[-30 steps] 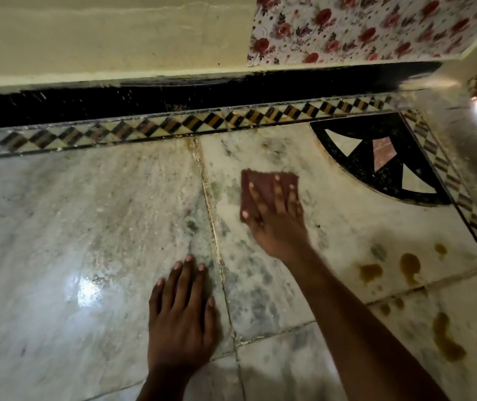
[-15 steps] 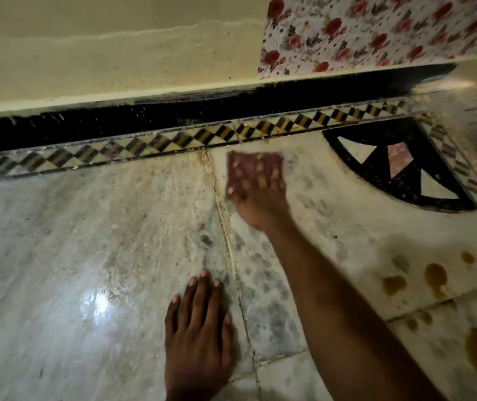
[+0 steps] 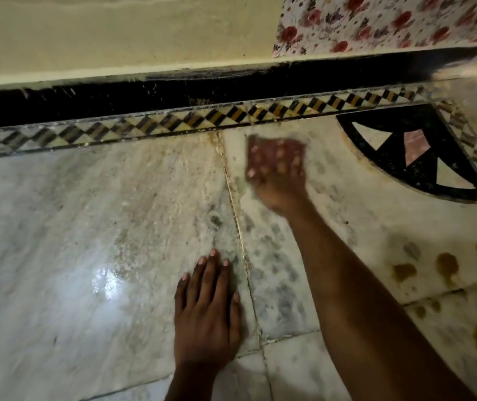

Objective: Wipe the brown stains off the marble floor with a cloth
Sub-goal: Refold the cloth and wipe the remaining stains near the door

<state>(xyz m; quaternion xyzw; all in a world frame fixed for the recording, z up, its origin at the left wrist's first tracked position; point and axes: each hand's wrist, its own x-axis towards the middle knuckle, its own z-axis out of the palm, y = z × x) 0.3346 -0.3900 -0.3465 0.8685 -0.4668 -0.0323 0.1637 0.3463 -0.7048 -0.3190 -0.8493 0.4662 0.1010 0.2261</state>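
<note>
Maroon cloth [image 3: 274, 153] under flat right hand [image 3: 277, 183] near floor's far border; left hand [image 3: 206, 311] flat, braced; brown stains [image 3: 445, 264] at right edge risk being missed.

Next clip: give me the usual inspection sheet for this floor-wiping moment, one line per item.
Surface: marble floor, grey-veined, with a glossy glare patch at left and grime along the joint.
Job's things: reddish cloth, flat on the floor near the patterned border; brown stains at lower right, apart from the cloth and unwiped.
Clutter: nothing seen.
Hands: right hand presses the cloth with spread fingers, blurred; left hand rests flat on the floor.
Cables: nothing seen.
Surroundings: cream wall, black skirting, floral sheet at upper right, black corner inlay.
</note>
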